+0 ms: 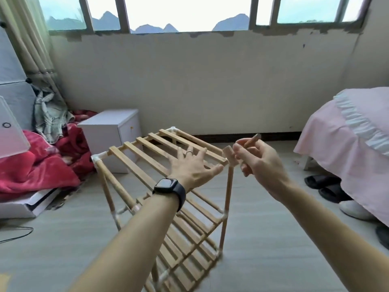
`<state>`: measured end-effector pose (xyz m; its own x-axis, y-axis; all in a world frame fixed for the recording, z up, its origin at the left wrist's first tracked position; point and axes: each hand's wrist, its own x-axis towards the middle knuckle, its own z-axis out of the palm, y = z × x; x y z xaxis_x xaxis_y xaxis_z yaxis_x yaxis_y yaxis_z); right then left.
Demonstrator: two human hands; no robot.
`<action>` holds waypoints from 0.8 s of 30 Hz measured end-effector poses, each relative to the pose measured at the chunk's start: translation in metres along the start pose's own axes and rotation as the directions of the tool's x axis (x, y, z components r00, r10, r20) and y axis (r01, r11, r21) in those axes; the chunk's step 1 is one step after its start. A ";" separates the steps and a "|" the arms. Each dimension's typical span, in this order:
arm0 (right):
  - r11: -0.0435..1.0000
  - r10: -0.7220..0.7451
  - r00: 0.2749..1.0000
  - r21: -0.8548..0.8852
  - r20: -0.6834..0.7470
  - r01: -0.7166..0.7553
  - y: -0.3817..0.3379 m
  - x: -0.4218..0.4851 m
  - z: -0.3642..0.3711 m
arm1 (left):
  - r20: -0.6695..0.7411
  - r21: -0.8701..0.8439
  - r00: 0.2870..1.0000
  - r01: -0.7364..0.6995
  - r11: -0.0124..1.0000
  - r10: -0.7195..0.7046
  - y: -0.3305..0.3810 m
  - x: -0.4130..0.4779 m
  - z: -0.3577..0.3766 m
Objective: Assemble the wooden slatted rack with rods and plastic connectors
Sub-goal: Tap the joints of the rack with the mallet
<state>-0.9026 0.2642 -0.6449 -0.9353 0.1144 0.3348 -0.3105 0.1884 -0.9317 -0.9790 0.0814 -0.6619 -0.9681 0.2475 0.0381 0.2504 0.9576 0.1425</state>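
The wooden slatted rack point(136, 150) stands upright on the floor in the middle of the view, with three slatted tiers joined by rods and white plastic connectors point(97, 158). My left hand point(192, 167), fingers spread, rests flat on the top shelf near its right end. My right hand point(259, 159) hovers just right of the rack's near right corner and pinches a short wooden rod point(252, 140) between the fingers. A pale connector piece point(228, 152) sits at that corner, on top of the upright rod point(228, 194).
A white cabinet point(109, 131) stands behind the rack by the wall. Red blankets point(31, 165) and clothes are piled at left beside a white box. A bed with a pink cover point(347, 144) is at right, with slippers point(324, 184) and shoes under its edge.
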 end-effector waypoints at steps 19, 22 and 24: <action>0.774 -0.469 0.857 -0.567 -0.213 0.282 -0.016 0.059 0.015 | 0.075 0.043 0.993 -0.092 0.995 0.089 -0.044 -0.039 0.011; 0.689 -0.351 0.936 -0.686 -0.034 0.233 -0.005 0.055 0.022 | 0.087 0.034 0.993 -0.084 0.996 0.081 -0.045 -0.039 0.010; 0.682 -0.427 0.902 -0.679 -0.068 0.272 -0.004 0.055 0.019 | 0.083 0.038 0.993 -0.086 0.996 0.082 -0.045 -0.039 0.012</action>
<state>-0.9563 0.2509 -0.6252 -0.6989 0.0893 0.7096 -0.3507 0.8219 -0.4489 -0.9524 0.0300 -0.6814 -0.9410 0.3368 -0.0321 0.3322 0.9378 0.1007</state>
